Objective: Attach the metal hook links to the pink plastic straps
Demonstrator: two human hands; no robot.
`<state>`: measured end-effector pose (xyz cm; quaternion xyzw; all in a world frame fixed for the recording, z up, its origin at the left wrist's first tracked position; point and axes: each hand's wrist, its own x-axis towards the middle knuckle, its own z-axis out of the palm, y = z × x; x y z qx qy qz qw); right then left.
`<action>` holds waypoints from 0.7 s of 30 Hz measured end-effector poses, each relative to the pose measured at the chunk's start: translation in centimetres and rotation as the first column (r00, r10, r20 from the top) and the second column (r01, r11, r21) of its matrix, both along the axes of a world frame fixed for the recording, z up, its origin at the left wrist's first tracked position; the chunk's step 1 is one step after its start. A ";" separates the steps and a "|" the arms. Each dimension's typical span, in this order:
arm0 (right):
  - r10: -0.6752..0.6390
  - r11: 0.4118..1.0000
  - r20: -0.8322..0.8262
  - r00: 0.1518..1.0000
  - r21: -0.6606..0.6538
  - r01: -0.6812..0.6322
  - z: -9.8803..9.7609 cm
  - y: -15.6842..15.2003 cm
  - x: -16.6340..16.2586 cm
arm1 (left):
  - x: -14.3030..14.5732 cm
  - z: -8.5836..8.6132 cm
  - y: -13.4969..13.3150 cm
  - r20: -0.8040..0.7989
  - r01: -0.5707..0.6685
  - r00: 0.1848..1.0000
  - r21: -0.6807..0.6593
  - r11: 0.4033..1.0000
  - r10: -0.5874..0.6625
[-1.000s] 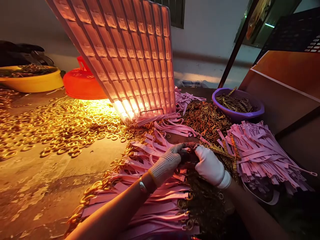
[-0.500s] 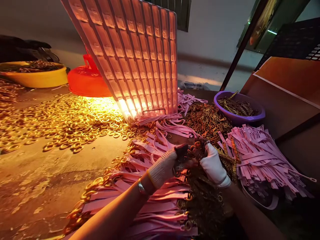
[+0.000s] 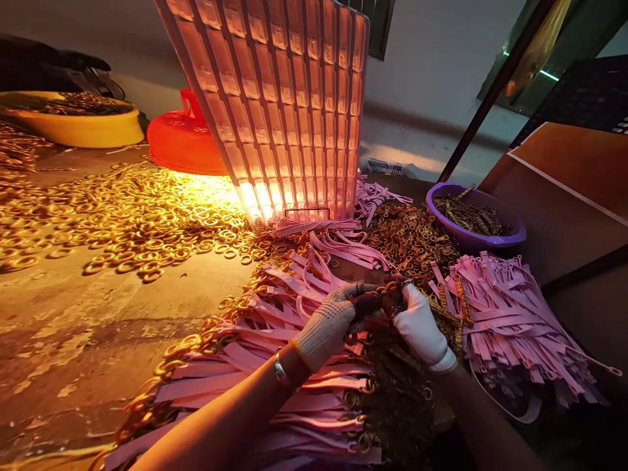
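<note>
Pink straps [image 3: 267,376], one layered row, lying on the work table beneath the left hand, roughly parallel and with rings at their ends, presumably so that they stay untangled. Left hand [image 3: 330,325], in a dotted knit glove, fingers curled inward; right hand [image 3: 422,328], in a white glove, likewise curled, fingertips close to those of the left, probably to bring small parts together; how tightly either grips, and on what, cannot be told in the shadow. Just beyond: one heap of small brass-coloured fittings [image 3: 415,239]. To the right: a second stack of pink straps [image 3: 520,320], fanned, apparently within easy reach; behind it a purple basin [image 3: 524,237] of chain-like strips, its wall keeping them together. To the left: loose gold rings [image 3: 147,219], spread on the work table [image 3: 206,297] under a lit red lampshade [image 3: 184,147]. Beside that, a translucent compartment tray [image 3: 289,104], standing tilted, perhaps to screen off glare.
</note>
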<state>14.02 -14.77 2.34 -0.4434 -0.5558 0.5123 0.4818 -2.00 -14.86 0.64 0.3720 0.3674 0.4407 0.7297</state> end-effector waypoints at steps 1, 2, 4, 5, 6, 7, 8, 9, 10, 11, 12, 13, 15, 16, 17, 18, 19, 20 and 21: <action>0.004 0.999 -0.031 1.000 -0.051 -0.006 0.2 -0.1 -0.1 | 0.1 0.1 -0.1 -0.006 -0.012 1.000 0.012 1.000 0.012; 0.003 0.994 -0.060 0.998 -0.107 -0.010 0.4 -0.2 -0.3 | 0.1 0.1 -0.2 -0.007 -0.022 1.000 0.023 1.000 0.022; -0.001 0.979 -0.117 0.993 -0.204 -0.023 0.8 -0.5 -0.5 | 0.2 0.4 -0.4 -0.016 -0.033 0.999 0.039 0.999 0.034; -0.012 0.972 -0.144 0.989 -0.233 -0.023 1.0 -0.6 -0.5 | 0.2 0.6 -0.5 -0.028 -0.039 0.999 0.045 0.998 0.041; -0.028 0.967 -0.163 0.986 -0.254 -0.014 1.1 -0.7 -0.5 | 0.2 0.8 -0.7 -0.048 -0.047 0.998 0.051 0.998 0.049; -0.050 0.963 -0.170 0.984 -0.271 0.002 1.2 -0.9 -0.5 | 0.1 0.9 -0.8 -0.070 -0.058 0.996 0.065 0.996 0.063; -0.079 0.958 -0.168 0.983 -0.287 0.028 1.3 -0.9 -0.5 | 0.0 1.1 -0.8 -0.094 -0.075 0.992 0.091 0.993 0.084; -0.108 0.951 -0.158 0.982 -0.304 0.056 1.3 -1.0 -0.5 | -0.1 1.1 -0.8 -0.119 -0.093 0.987 0.134 0.987 0.109; -0.136 0.943 -0.141 0.981 -0.321 0.084 1.3 -1.0 -0.5 | -0.1 1.1 -0.8 -0.145 -0.108 0.980 0.193 0.975 0.137; -0.151 0.936 -0.120 0.981 -0.336 0.103 1.2 -1.0 -0.5 | -0.2 1.1 -0.8 -0.174 -0.117 0.971 0.266 0.957 0.167; -0.158 0.934 -0.103 0.982 -0.337 0.115 1.1 -0.9 -0.5 | -0.3 0.9 -0.8 -0.204 -0.121 0.958 0.346 0.931 0.200; -0.158 0.940 -0.086 0.984 -0.318 0.123 0.9 -0.7 -0.5 | -0.3 0.8 -0.8 -0.234 -0.115 0.945 0.419 0.900 0.230; -0.133 0.968 -0.052 0.990 -0.223 0.119 0.6 -0.4 -0.6 | -0.3 0.3 -0.6 -0.287 -0.074 0.923 0.516 0.853 0.254; -0.118 0.981 -0.036 0.992 -0.156 0.111 0.5 -0.3 -0.6 | -0.3 0.1 -0.6 -0.305 -0.049 0.920 0.535 0.843 0.247; -0.107 0.990 -0.018 0.994 -0.089 0.105 0.3 -0.2 -0.7 | -0.3 -0.2 -0.4 -0.315 -0.023 0.922 0.536 0.844 0.225; -0.102 0.994 0.002 0.995 -0.033 0.102 0.2 -0.2 -0.7 | -0.3 -0.4 -0.3 -0.316 0.002 0.929 0.526 0.851 0.193; -0.099 0.995 0.022 0.995 0.005 0.099 0.1 -0.2 -0.8 | -0.4 -0.5 -0.2 -0.303 0.019 0.940 0.510 0.860 0.159; -0.100 0.995 0.037 0.994 0.030 0.099 0.0 -0.2 -0.8 | -0.5 -0.6 0.0 -0.278 0.026 0.952 0.490 0.871 0.128; -0.100 0.994 0.046 0.994 0.043 0.098 -0.1 -0.3 -0.9 | -0.6 -0.5 0.1 -0.249 0.026 0.963 0.461 0.887 0.101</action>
